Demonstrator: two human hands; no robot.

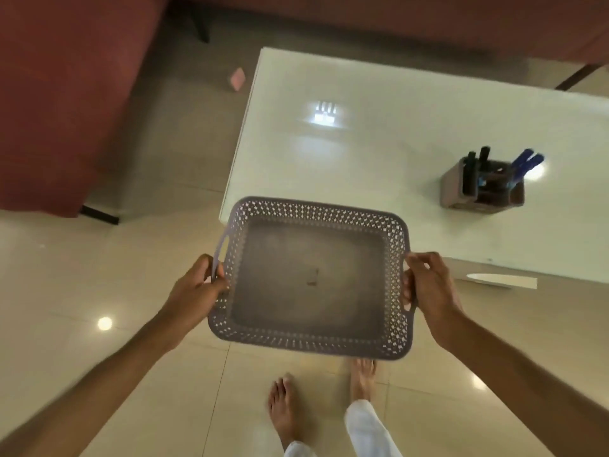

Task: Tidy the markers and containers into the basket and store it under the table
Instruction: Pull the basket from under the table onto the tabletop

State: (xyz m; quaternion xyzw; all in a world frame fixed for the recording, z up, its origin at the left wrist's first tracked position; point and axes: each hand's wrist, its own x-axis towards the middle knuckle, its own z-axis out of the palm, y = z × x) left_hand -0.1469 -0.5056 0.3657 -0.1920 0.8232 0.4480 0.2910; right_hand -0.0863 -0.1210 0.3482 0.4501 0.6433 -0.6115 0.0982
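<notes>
overhead, the grey lattice-walled basket [313, 278] hangs level above the floor [99, 275] at the desk's [362, 143] near corner, with the left hand [197, 288] and right hand [428, 285] gripping its end handles. a brown container [481, 189] of markers [524, 163] stands on the glossy white desk; maroon sofas [59, 94] border the tiled room.

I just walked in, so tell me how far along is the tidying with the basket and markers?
Nothing is packed yet. The basket holds no markers and is in hand, the left hand and right hand gripping its side handles. The container with its markers stands on the table. Loading and storing remain.
</notes>
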